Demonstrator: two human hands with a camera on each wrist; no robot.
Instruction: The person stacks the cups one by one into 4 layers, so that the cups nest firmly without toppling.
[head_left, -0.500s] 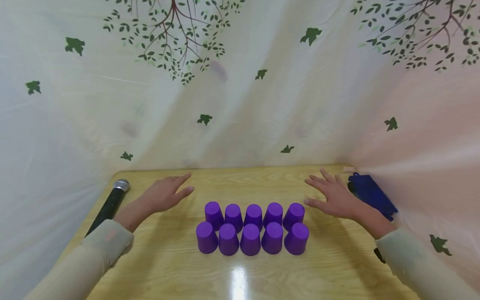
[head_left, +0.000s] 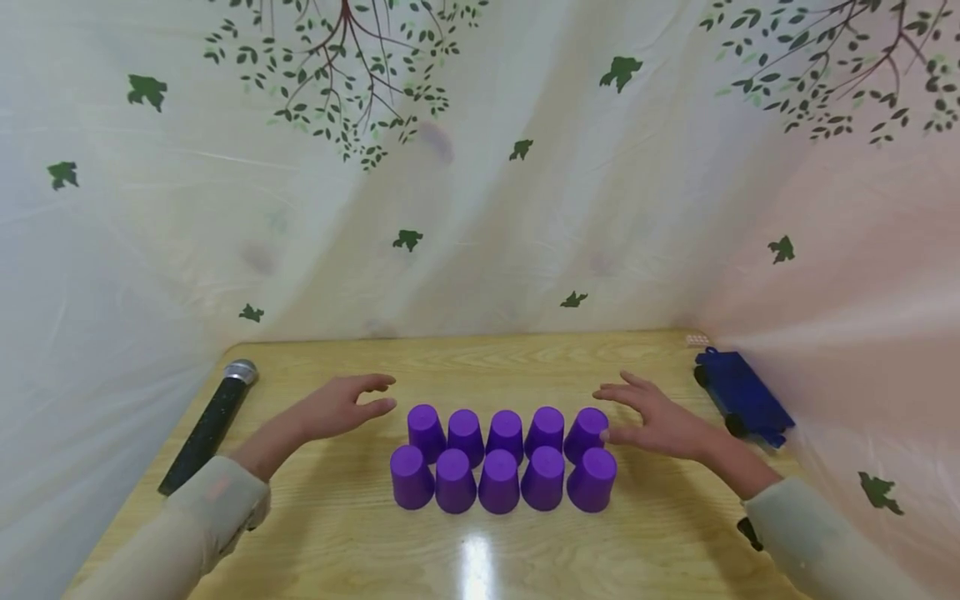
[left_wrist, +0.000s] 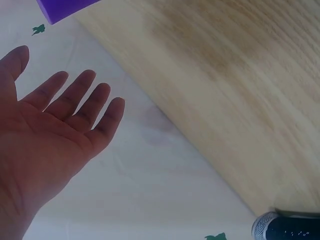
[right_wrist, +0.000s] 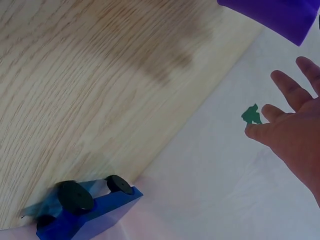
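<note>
Several purple cups (head_left: 498, 483) stand upside down in two rows on the wooden table. My left hand (head_left: 337, 408) hovers just left of the back row, holding nothing, with thumb and fingers spread apart. In the left wrist view the palm of the left hand (left_wrist: 45, 132) shows, fingers loosely extended, with the edge of a purple cup (left_wrist: 65, 7) above. On the other side my right hand (head_left: 660, 421) is beside the rightmost back cup (head_left: 587, 435); its thumb overlaps that cup, and I cannot tell whether they touch. Its fingers are extended and hold nothing.
A black microphone (head_left: 210, 433) with a silver head lies at the table's left edge. Along the right edge sits a blue toy cart (head_left: 742, 396) with black wheels. Behind the table (head_left: 337, 542) hangs a pale sheet (head_left: 480, 200) printed with leaves and birds.
Both hands have come lower and nearer to the cups, the right one reaching the rightmost back cup. The cups stay in place.
</note>
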